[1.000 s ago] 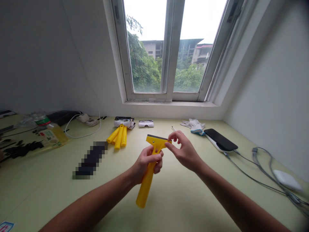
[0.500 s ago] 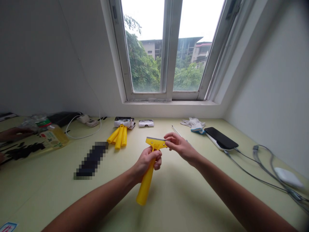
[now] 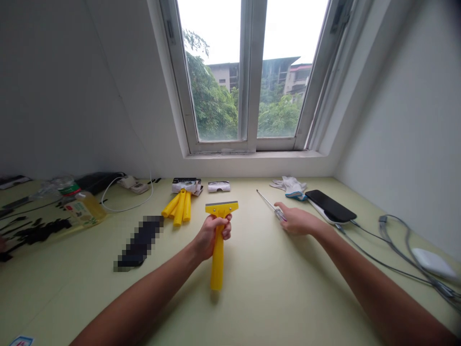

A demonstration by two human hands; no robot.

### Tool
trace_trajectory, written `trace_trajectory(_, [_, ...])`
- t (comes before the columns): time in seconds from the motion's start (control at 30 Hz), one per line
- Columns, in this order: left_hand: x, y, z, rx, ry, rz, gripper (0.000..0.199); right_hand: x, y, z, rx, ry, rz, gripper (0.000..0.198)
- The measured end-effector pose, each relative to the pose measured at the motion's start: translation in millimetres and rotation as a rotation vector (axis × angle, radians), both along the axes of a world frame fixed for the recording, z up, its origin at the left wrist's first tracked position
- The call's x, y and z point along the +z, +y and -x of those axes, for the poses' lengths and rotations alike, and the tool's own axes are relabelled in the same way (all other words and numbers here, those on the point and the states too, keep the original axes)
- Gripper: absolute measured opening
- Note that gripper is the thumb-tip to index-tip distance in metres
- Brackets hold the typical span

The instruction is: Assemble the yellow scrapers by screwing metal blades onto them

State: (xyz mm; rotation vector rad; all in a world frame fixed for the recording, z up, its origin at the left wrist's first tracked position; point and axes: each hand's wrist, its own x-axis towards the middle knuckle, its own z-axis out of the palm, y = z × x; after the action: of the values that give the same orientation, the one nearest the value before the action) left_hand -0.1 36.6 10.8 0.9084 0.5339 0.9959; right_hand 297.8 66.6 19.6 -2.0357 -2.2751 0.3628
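My left hand [image 3: 213, 235] is wrapped round the neck of a yellow scraper [image 3: 216, 269] held over the table. Its wide head faces away from me, with a grey blade strip along the far edge and two screws. Off to the right, my right hand [image 3: 300, 221] has its fingers closed on the clear handle of a screwdriver [image 3: 267, 200]. The screwdriver's thin shaft points toward the window, seemingly still lying on the table. Some of the right fingers are hidden behind the hand.
Several yellow scraper handles [image 3: 177, 207] lie beside packaging [image 3: 187, 185] at the back. A white glove [image 3: 289, 185], a phone [image 3: 331, 205] and cables [image 3: 389, 266] are at the right. At the left are a bottle [image 3: 84, 206] and a pixelated dark object [image 3: 140, 242].
My right hand has left the scraper's blade end and moved right onto the screwdriver. The scraper has shifted slightly left and turned more upright. A person's hand at far left has mostly withdrawn.
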Motion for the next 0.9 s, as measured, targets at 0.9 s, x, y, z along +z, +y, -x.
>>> trace_trajectory(0.9, [3.9, -17.7, -14.2, -0.028, 0.017, 0.066, 0.019, 107.4, -85.1, 49.8, 0.385, 1.269, -0.98, 0.017])
